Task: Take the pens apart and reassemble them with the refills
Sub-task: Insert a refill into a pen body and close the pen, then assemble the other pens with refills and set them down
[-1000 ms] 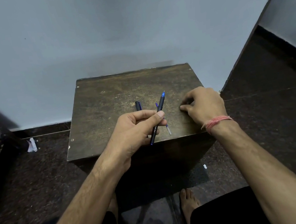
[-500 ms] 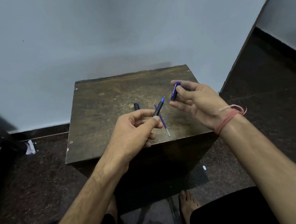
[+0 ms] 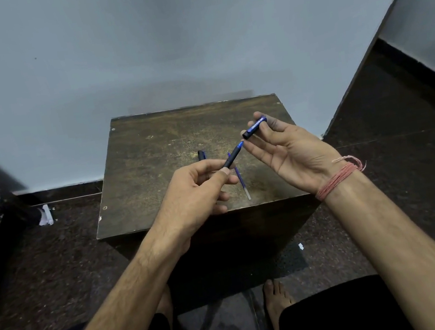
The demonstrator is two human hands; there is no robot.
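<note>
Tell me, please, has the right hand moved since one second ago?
Yes. The right hand has lifted off the brown wooden stool, now pinching a blue pen cap.

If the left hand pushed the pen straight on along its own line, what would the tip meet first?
Probably the open end of the cap held by the right hand; the pen in the left hand points there, though depth is uncertain.
</note>
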